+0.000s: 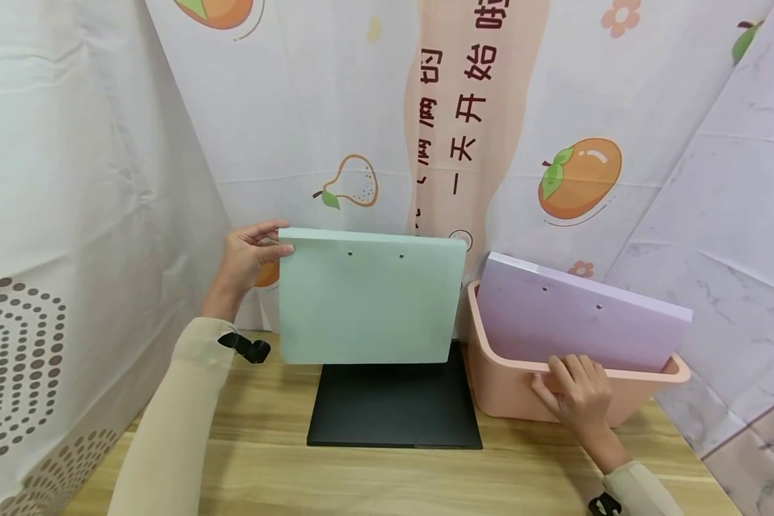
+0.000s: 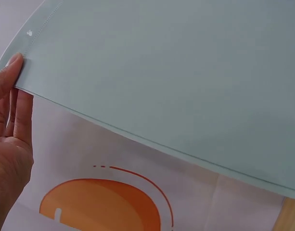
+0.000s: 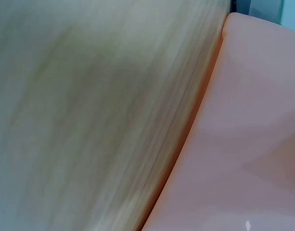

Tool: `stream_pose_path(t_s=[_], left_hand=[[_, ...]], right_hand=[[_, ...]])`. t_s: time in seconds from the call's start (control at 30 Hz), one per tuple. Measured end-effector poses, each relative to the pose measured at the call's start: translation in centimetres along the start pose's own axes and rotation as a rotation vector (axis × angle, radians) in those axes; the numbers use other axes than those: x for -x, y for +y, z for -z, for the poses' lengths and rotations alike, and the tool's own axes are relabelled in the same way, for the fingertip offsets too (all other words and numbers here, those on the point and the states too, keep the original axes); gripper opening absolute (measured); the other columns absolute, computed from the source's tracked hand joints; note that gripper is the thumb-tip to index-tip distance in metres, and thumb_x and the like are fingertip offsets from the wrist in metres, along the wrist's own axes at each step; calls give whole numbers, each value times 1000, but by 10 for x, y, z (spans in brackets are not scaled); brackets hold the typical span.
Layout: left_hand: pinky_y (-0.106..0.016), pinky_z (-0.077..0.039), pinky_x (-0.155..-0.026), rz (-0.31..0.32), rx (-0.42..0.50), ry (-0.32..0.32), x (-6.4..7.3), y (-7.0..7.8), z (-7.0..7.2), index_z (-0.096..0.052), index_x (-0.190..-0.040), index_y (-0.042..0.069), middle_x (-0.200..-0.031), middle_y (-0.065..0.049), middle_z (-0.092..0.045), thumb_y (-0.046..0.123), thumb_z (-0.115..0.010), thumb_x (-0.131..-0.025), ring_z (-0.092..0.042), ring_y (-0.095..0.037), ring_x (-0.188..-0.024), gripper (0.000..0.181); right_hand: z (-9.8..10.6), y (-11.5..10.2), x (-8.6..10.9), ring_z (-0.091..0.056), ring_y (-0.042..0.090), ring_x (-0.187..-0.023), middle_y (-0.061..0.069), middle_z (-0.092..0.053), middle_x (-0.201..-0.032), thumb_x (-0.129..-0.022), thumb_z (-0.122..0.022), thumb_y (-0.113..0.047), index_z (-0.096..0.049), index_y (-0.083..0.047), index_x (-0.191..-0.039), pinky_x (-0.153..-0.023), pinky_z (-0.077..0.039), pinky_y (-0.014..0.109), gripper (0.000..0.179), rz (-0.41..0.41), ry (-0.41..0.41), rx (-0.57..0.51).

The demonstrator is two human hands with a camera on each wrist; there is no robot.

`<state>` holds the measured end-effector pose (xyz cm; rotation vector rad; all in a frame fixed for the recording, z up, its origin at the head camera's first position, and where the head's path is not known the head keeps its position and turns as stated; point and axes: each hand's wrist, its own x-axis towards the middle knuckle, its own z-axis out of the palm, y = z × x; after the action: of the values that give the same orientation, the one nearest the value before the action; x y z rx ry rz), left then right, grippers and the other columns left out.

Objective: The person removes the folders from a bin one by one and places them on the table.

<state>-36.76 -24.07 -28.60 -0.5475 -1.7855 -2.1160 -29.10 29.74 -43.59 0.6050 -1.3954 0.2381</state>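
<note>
A mint-green file folder (image 1: 370, 301) is held upright over the table, its spine edge on top with two rivets below it. My left hand (image 1: 248, 254) pinches its upper left corner between thumb and fingers. In the left wrist view, the thumb presses the green folder (image 2: 157, 82) near its edge. My right hand (image 1: 579, 390) grips the front rim of a pink bin (image 1: 516, 394), fingers over the rim and thumb outside. Inside the bin a purple file folder (image 1: 574, 322) stands tilted. The right wrist view shows the bin's wall (image 3: 253, 120) but not the hand's fingers.
A flat black folder-like thing (image 1: 393, 408) lies on the wooden table (image 1: 361, 484), partly behind the green folder. Behind the table hangs a white curtain (image 1: 284, 107) printed with fruit and writing. The bin stands at the table's right side.
</note>
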Motion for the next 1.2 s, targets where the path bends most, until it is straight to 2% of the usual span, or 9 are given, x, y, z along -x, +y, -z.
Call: stream_pose_path(t_s=[0.17,0.37,0.63,0.8,1.2], left_hand=[[-19,-55,-56,29,-51,-23,3,-9,-3,-81,-103,15,-78,5,-71,-17,-75,-81,-68,-7,-64,39],[-21,-57,-58,90,-109,-38,7,-16,-5,-81,-105,15,-81,6,-71,-10,-79,-82,-70,-7,-70,35],[-22,-58,-61,163,-90,-45,13,-29,-5,-79,-110,10,-83,5,-72,-9,-80,-81,-70,-8,-73,36],[-23,-59,-62,151,-127,-45,16,-36,-4,-75,-116,3,-83,5,-71,-7,-81,-81,-70,-8,-74,37],[-23,-60,-64,148,-156,-83,16,-53,-3,-72,-122,0,-85,6,-70,-6,-79,-83,-71,-7,-74,39]], right_hand=[[-1,-1,-1,-37,34,-49,16,-47,-58,-94,-60,-34,-59,4,-68,-45,-25,44,46,4,11,-12],[-3,-1,-3,-36,33,-48,16,-46,-57,-95,-61,-35,-59,3,-67,-44,-24,44,47,5,23,-14],[-2,-1,-3,-37,33,-48,15,-46,-58,-94,-60,-35,-59,4,-68,-44,-25,43,47,11,1,-14],[-4,-1,-2,-38,34,-49,16,-47,-58,-95,-61,-35,-59,4,-68,-45,-26,44,47,9,4,-20],[-2,-1,-2,-38,34,-49,16,-47,-58,-95,-62,-34,-59,4,-68,-45,-27,46,47,1,14,-20]])
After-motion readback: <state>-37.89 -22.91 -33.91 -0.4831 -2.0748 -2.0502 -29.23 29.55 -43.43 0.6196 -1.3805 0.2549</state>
